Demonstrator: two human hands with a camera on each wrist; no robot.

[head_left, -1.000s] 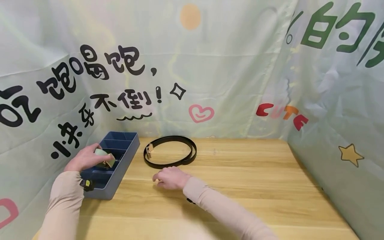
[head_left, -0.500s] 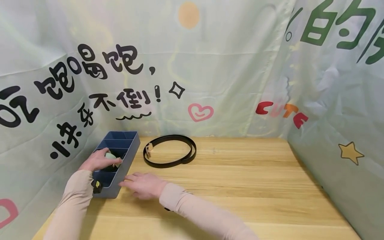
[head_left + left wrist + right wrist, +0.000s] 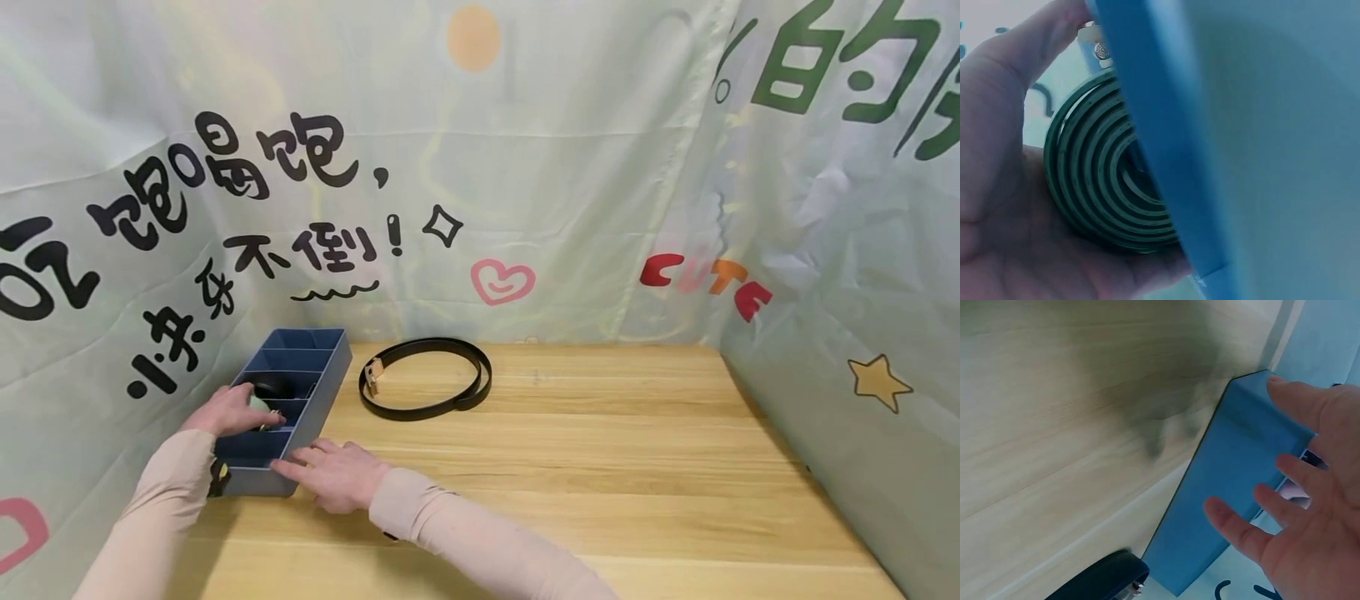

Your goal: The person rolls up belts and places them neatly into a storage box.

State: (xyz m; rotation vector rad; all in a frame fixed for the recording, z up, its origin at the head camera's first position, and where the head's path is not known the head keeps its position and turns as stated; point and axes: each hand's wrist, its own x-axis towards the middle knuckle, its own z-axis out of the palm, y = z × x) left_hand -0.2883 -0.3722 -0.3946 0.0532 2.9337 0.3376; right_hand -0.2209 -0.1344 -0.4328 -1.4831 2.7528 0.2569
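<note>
My left hand (image 3: 227, 412) holds a rolled-up green belt (image 3: 1082, 165) over a compartment of the blue divided box (image 3: 324, 408). Thumb and fingers go round the coil, and a metal buckle part (image 3: 1101, 51) shows near the fingertips. The box's wall hides part of the coil in the left wrist view. One compartment farther back lies a black rolled thing (image 3: 272, 385), partly behind the hand. My right hand (image 3: 341, 479) is at the box's near right corner with its fingers spread and straight; its thumb appears to touch the rim.
A black belt (image 3: 408, 414) with a gold-coloured buckle (image 3: 372, 377) lies in a loose loop right of the box on the wooden table (image 3: 600, 467). Printed fabric walls (image 3: 570, 167) stand behind and at both sides. The box sits close to the left wall.
My left hand moved right over the box, then back left and nearer with the green belt, uncovering the black rolled thing. My right hand moved left from the table to the box's near corner.
</note>
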